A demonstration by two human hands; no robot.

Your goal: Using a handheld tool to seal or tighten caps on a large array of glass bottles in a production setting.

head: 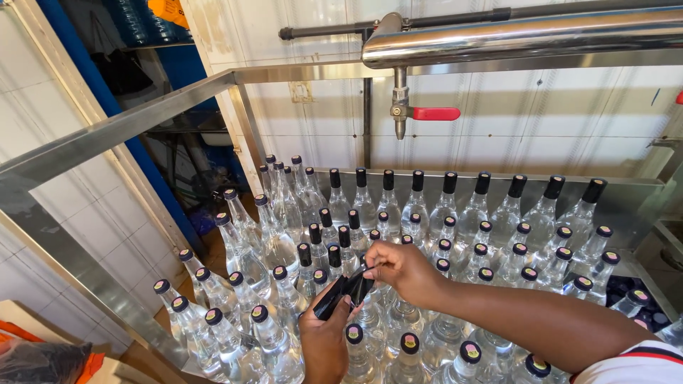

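Note:
My left hand point(324, 336) comes up from the bottom edge and holds a small bunch of black sleeve-like cap seals point(343, 291). My right hand point(395, 269) reaches in from the right and pinches the top end of one of those black seals with its fingertips. Both hands hover just above several clear glass bottles point(277, 249) with black caps that stand packed together on a steel table. Some bottles in the back row point(449, 203) wear long black sleeves over their necks; nearer ones show short caps with a coloured dot.
A steel frame rail point(135, 117) runs around the table at upper left. A thick steel pipe point(526, 35) crosses above, with a tap and red lever point(435, 114). White tiled wall lies behind and left. An orange and dark bag point(43, 359) sits at the bottom left.

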